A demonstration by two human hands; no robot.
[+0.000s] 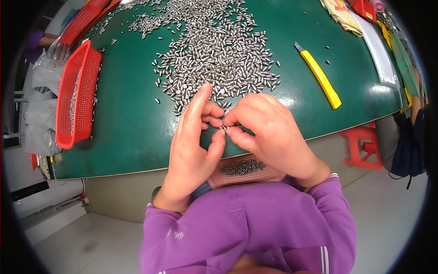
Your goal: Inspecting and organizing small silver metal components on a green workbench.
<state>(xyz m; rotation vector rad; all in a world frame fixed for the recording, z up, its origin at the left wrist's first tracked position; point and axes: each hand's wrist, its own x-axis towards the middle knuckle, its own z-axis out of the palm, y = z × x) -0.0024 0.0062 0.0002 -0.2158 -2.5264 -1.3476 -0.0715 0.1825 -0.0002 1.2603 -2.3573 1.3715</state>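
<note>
At the near edge of the green table (137, 132), my left hand (190, 137) and my right hand (271, 130) meet fingertip to fingertip. Small silvery metal parts (223, 127) show between them, pinched by the thumb and fingers of each hand; their exact shape is too small to make out. The left index finger points up, away from the pinch. Just beyond my fingers spreads a big heap of small bullet-shaped metal parts (214, 55). Below my hands, close to my body, a pink perforated basket (221, 179) contains more small dark metal parts (244, 167).
A red perforated basket (86, 91) with small parts in it stands at the left, beside clear plastic bags (41, 114). A yellow utility knife (319, 77) lies on the right, blade out. A red stool (362, 146) is under the table's right edge.
</note>
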